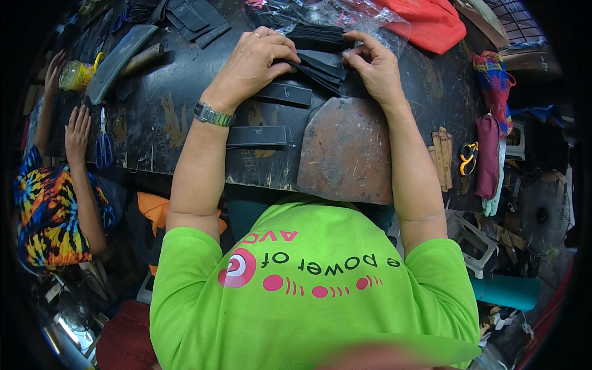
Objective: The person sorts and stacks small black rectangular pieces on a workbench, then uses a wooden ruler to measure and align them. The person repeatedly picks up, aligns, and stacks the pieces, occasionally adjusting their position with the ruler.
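Note:
My left hand (262, 58) is closed, thumb and fingers pinching one end of a fanned bundle of black strips (320, 73). Just beyond it, a second thick stack of black strips (317, 38) spans the space between my hands. The fingers of my right hand (375, 65) curl in a pinch at the right end of that stack; exactly how many strips they grip is hard to make out. Nearer to me on the dark table lie two flat black strips with pale marks, one (285, 94) below my left hand and another (259, 136) beside a worn brown board (346, 151).
Clear plastic wrapping (333, 13) and a red bag (428, 26) lie at the back. At left are blue-handled scissors (105, 145), a yellow-lidded jar (77, 75) and a co-worker's hand (78, 128). Orange-handled snips (468, 158) and brown strips (441, 157) rest at right.

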`<state>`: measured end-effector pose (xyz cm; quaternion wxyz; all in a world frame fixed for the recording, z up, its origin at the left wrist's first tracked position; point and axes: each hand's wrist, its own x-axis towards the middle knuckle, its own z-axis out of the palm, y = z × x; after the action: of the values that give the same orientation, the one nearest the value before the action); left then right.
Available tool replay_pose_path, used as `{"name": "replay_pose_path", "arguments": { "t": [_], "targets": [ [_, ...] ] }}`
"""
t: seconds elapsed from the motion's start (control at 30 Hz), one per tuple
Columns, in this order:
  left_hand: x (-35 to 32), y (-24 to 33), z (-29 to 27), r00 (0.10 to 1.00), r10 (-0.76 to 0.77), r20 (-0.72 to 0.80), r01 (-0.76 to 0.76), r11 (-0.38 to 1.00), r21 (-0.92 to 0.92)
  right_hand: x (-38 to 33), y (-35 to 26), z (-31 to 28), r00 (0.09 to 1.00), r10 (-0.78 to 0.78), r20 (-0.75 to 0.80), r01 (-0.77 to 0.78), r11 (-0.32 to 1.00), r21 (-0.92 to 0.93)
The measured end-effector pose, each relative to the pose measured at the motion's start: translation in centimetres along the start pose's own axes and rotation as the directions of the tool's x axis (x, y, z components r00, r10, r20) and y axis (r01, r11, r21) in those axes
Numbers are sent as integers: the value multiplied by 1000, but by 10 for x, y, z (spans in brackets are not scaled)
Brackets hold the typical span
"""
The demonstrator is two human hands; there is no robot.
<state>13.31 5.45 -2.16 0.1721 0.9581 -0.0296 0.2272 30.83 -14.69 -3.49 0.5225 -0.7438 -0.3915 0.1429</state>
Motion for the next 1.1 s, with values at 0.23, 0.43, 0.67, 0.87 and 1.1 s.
{"name": "replay_pose_path", "arguments": {
  "t": [0.23,0.43,0.67,0.87,1.1],
  "targets": [
    [2,0,0,1000,-5,5,5,1000,-13,-1,-5,6,995,-92,-43,82,978,-191],
    [1,1,1,1000,-7,-26,7,1000,3,4,4,5,993,-70,-91,60,992,-109],
    [4,3,0,999,-2,-42,2,1000,-9,9,8,-4,994,94,-56,-90,993,78],
    [3,4,0,1000,-7,-25,7,1000,-2,8,2,-5,991,125,-48,-119,987,112],
    [2,4,1,999,-36,-5,36,999,-7,7,4,-2,991,123,-56,-116,988,106]
  ]
}}
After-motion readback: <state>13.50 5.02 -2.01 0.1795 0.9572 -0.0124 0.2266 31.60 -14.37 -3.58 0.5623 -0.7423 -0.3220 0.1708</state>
